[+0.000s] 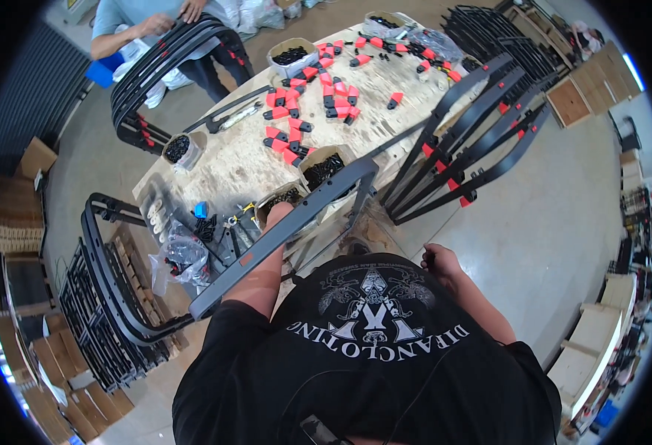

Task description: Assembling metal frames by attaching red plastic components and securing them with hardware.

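Note:
My left hand (276, 213) reaches into an open box of small black parts (290, 196) at the table's near edge. Its fingers are hidden among the parts and behind a long dark grey metal frame (255, 248). That frame slants across the space in front of me, over the near edge of the table. My right hand (440, 261) hangs beside my body to the right, apart from the table. Its fingers are curled in, and whatever they may hold is too small to make out. A second box of black parts (324, 169) stands just beyond the first.
Red-and-black plastic pieces (294, 137) lie scattered over the wooden table (229, 159). Several curved frames with red pieces (456, 174) lean at the right edge. A plastic bag (185, 256) and pliers (246, 211) lie near left. Across the table a person (137, 30) handles similar frames.

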`<state>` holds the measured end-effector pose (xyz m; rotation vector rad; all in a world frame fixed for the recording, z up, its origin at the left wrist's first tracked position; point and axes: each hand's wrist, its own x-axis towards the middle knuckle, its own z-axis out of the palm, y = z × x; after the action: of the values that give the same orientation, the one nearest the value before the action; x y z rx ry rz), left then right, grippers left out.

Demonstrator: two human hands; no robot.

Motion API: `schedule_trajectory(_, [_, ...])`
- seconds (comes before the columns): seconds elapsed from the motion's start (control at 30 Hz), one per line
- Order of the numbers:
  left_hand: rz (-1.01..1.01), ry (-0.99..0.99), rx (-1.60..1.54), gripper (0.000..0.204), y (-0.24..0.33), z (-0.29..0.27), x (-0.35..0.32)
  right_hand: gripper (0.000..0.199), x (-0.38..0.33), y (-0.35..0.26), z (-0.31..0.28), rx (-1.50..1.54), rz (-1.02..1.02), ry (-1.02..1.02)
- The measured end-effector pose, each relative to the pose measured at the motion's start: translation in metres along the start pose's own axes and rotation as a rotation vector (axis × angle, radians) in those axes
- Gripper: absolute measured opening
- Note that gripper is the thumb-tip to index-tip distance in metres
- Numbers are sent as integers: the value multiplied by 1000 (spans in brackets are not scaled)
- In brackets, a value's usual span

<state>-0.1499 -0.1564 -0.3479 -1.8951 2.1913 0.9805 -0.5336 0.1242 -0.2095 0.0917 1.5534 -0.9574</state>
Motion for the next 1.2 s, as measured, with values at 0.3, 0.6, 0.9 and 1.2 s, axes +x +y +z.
schedule_trajectory(0.3, [307, 68, 329, 33, 39, -28, -28, 16, -11, 19, 31, 35, -62, 3])
schedule_trajectory(0.6, [88, 170, 7, 33, 45, -67, -71, 15, -3, 10, 52, -66, -92, -100])
schedule_trajectory(0.9, [265, 235, 89, 27, 49, -25, -37, 16, 10, -7, 49, -194, -89, -85])
schedule_trajectory(1.2, [204, 97, 179, 25, 38, -2, -8, 16, 35, -22, 19, -201, -52, -78])
